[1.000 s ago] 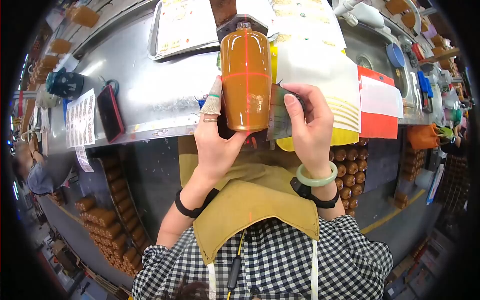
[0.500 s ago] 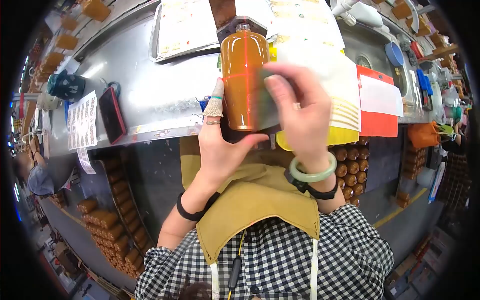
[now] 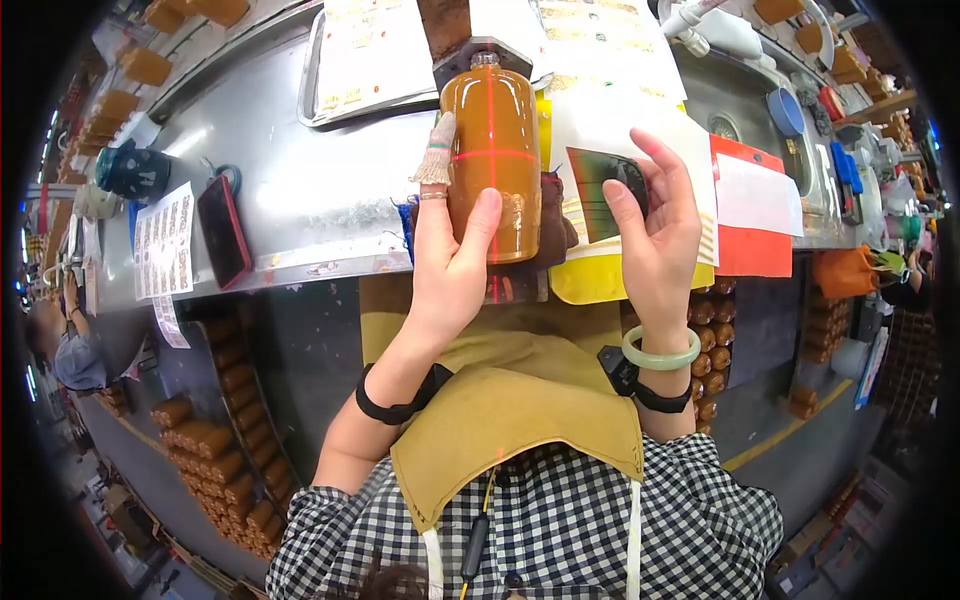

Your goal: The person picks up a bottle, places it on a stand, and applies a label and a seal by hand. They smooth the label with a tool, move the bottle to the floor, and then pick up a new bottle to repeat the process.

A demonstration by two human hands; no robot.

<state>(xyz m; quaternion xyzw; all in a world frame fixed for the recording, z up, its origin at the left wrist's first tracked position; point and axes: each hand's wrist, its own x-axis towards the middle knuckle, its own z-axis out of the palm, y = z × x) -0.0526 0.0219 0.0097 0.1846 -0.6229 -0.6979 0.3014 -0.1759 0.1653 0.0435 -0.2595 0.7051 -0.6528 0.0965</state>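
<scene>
An amber glass bottle [image 3: 492, 190] lies on a dark support with its neck toward a metal stop [image 3: 483, 47]. Red laser lines cross on its surface. My left hand [image 3: 445, 265] holds the bottle's left side, thumb resting on the lower part and a cloth cover on one fingertip. To the right, apart from the glass, my right hand [image 3: 662, 225] grips a dark, translucent scraper [image 3: 597, 195] with a black handle part. The blade hangs over a white sheet and a yellow folder [image 3: 590, 283]. Part of its handle is hidden by my fingers.
A metal tray [image 3: 312, 95] with label sheets lies at the back left. Further left are a red-edged phone [image 3: 224, 232], a printed sheet [image 3: 166, 240] and a dark green jar [image 3: 132, 172]. A red folder [image 3: 755, 258] lies right, before a sink [image 3: 722, 95].
My right hand has moved right, off the bottle's right side, taking the scraper with it. My left thumb has come up from below the bottle onto its surface.
</scene>
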